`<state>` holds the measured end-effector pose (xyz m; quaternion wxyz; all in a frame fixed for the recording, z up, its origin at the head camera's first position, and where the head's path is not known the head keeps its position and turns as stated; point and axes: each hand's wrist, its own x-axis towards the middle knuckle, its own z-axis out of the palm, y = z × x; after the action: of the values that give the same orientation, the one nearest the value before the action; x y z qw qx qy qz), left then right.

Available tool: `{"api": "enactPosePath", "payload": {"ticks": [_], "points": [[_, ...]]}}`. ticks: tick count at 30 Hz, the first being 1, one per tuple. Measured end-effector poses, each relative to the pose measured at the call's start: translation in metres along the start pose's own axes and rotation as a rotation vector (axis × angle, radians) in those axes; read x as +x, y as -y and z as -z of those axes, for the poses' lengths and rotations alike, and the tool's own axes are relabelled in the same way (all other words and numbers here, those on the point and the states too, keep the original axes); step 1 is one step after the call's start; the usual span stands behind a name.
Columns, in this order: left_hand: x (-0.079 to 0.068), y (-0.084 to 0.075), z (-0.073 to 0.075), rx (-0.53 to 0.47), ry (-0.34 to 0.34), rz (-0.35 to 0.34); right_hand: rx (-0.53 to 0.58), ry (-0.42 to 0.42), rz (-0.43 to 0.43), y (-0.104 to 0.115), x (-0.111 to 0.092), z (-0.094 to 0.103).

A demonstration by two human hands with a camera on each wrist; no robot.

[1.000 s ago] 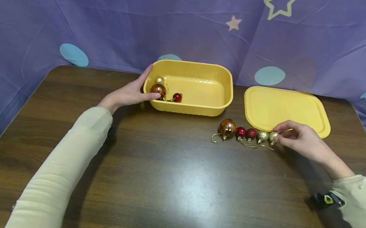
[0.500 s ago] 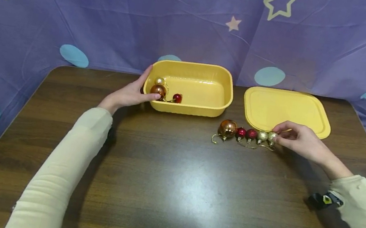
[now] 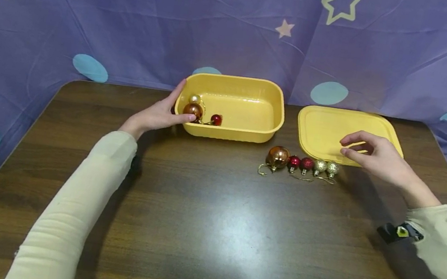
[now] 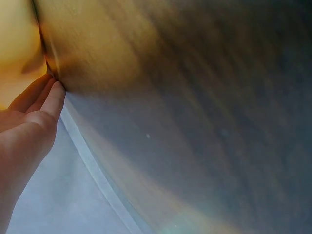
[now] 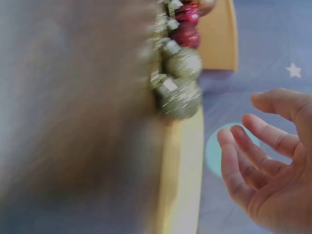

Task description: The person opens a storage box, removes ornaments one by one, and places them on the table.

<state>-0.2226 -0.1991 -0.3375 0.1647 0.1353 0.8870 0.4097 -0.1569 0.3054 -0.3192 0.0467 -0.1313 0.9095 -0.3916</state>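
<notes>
In the head view, my left hand (image 3: 158, 113) holds the left end of a yellow plastic container (image 3: 245, 135), thumb over the front rim and fingers along the outside wall. Inside lie a copper Christmas ball (image 3: 193, 111), a small gold ball (image 3: 195, 99) and a small red ball (image 3: 216, 119). My right hand (image 3: 380, 160) hovers above the yellow lid (image 3: 329, 131), fingers loosely bent and holding nothing. In front of the lid is a row of Christmas balls: a large copper one (image 3: 278, 157), two red ones (image 3: 306, 164) and two gold glitter ones (image 3: 332, 169).
A dark wooden table (image 3: 194, 222) carries everything. Gold hanging cords (image 3: 263, 168) trail from the row of balls. Behind the table's back edge hangs a purple curtain (image 3: 239, 31) with stars and dots.
My right hand has let go of the rightmost gold glitter ball and risen back and slightly right over the lid. The left hand and the container stay put.
</notes>
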Motion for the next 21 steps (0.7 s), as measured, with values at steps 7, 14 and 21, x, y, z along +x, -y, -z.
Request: {"api": "enactPosePath", "payload": {"ticks": [7, 14, 21], "points": [[0.001, 0.001, 0.0, 0.001, 0.0, -0.009, 0.002, 0.01, 0.064, 0.032, 0.02, -0.01], [0.001, -0.005, -0.001, -0.012, 0.013, 0.006, 0.056, 0.027, 0.151, 0.059, 0.04, -0.028], [0.003, -0.012, 0.0, -0.028, 0.03, 0.031, 0.101, 0.029, 0.21, 0.077, 0.054, -0.049]]}}
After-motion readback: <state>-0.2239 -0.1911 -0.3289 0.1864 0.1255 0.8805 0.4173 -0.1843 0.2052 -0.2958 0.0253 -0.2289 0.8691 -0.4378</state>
